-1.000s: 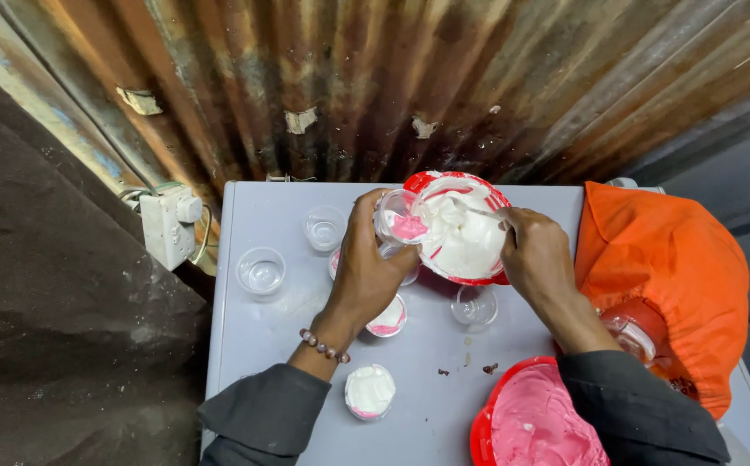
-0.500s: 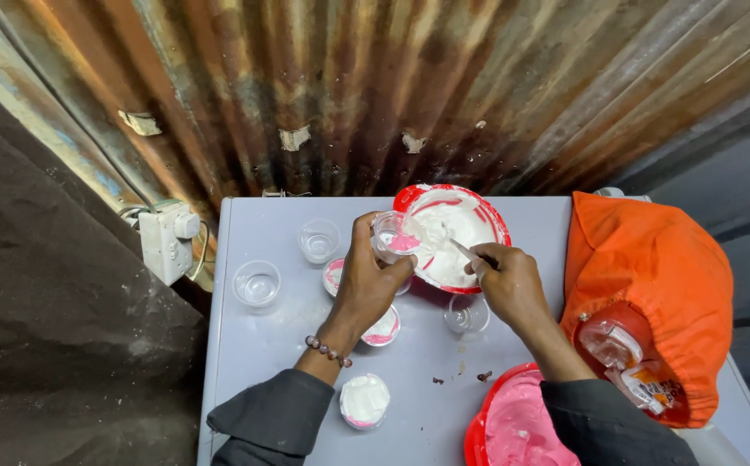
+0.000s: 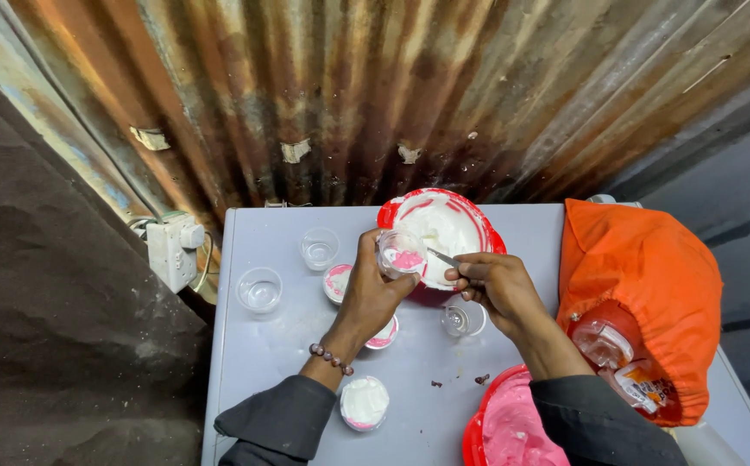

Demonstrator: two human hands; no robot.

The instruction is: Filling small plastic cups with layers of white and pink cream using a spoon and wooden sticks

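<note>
Left hand (image 3: 373, 293): raised above the table, fingers wrapped around a small clear plastic cup (image 3: 400, 253) with pink cream at its bottom; the cup is held upright just beside the red bowl's near-left rim, so that filling has only a short way to travel.

Right hand (image 3: 494, 286): fingers pressed together in a pinch on the handle of a slim metal utensil (image 3: 442, 257), probably a spoon; its tip points left toward the held cup, at the edge of the bowl.

Red bowl of white cream (image 3: 478, 226): far centre of the table, against the rusted corrugated metal wall (image 3: 375, 95); smears on the inner wall show where cream has been scraped off.

Red bowl of pink cream (image 3: 513, 427): near right, partly cut off by the frame edge, close to the right forearm.

Empty clear cups (image 3: 319, 248): one at far left centre, another (image 3: 259, 289) to its left, a third (image 3: 461, 320) under the right hand; all stand upright, mouths open.

Filled cups: one topped with white cream (image 3: 364, 402) at the near edge; two with pink (image 3: 337, 281) partly hidden behind the left hand and wrist.

Grey table (image 3: 271, 362): a few dark crumbs lie near its centre.

Orange cloth bag (image 3: 642, 285): right side, draped over bottles (image 3: 604, 338).

Wall socket (image 3: 172, 250): left of the table.
</note>
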